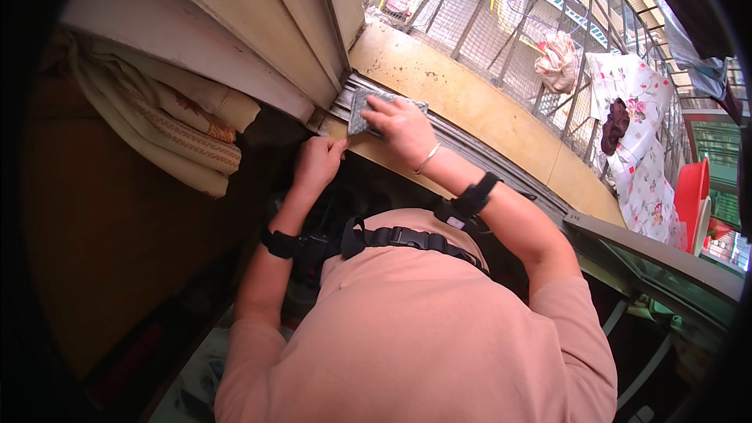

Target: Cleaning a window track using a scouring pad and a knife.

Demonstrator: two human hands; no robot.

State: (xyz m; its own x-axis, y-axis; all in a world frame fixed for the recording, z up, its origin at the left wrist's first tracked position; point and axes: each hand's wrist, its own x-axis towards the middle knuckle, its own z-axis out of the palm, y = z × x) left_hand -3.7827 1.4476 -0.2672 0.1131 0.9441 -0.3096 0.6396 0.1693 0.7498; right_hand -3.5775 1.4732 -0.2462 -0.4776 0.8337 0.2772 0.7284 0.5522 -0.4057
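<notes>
My right hand (403,131) presses a grey cloth (360,110) flat onto the metal window track (462,135), close to the corner by the window frame. Its fingers lie over the cloth, and a thin bracelet circles the wrist. My left hand (317,163) is closed at the inner edge of the tan windowsill (376,149), with its fingertips touching that edge. What those fingers hold, if anything, is hidden. Both forearms wear black straps.
A folded patterned curtain (180,121) hangs at the left beside the pale window frame (258,23). Beyond the outer tan ledge (501,110) stands a metal security grille with hangers, a floral cloth (627,133) and a red basin (689,204). A sliding window panel (658,254) sits at the right.
</notes>
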